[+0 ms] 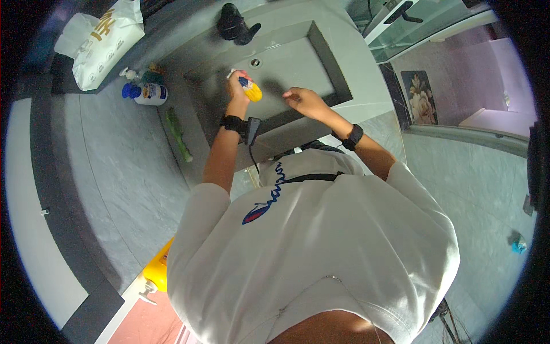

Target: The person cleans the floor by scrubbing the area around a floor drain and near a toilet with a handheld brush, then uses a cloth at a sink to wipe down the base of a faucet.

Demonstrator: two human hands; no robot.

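Note:
My left hand (236,87) is closed around a small yellow, blue and red bottle (250,90) with a white tip, held over the left part of the grey sink basin (298,60). To its right, above the basin's near edge, my right hand (305,103) is apart from the bottle. Its fingers are loosely bent, with the thumb apart from them and nothing visible in between. Both wrists wear black straps, and a small dark device (252,131) with a cable sits at the left one.
A black faucet (235,26) stands behind the basin, near the drain (255,62). On the left are a white pump bottle with a blue top (150,94), a tissue pack (109,46) and a long green item (179,135). A yellow pump bottle (157,269) is at lower left; a glass door (424,28) is at right.

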